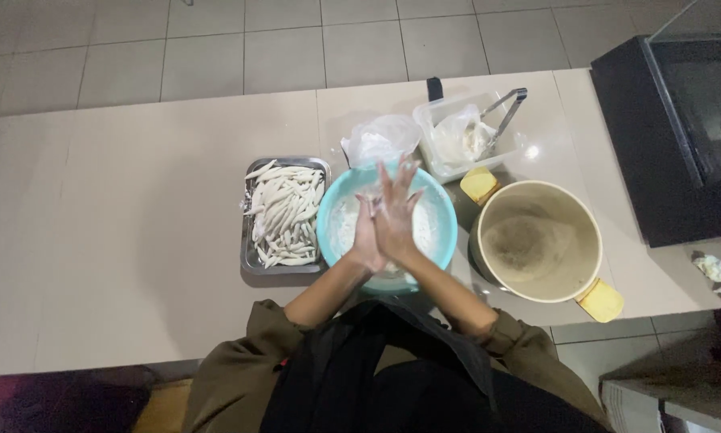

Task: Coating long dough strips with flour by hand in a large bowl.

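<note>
While floured palms press together, a left hand (366, 234) and right hand (396, 210) meet flat over a turquoise bowl (445, 210), centre frame.
Whatever they hold is hidden; soft, fragile-looking dough sticks (284, 215), probably best lifted mid-length, fill a steel tray (249, 258) at left.

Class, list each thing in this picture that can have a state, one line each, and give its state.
Turquoise plastic bowl: holds white flour.
Steel tray: full of pale dough sticks.
Cream bucket: open, nearly empty.
Clear plastic tub: open, tongs inside.
Left hand, right hand: pressed together, floury.

Dim warm indoor light, soft focus, perhaps motion-blurred, dark lower corners
</note>
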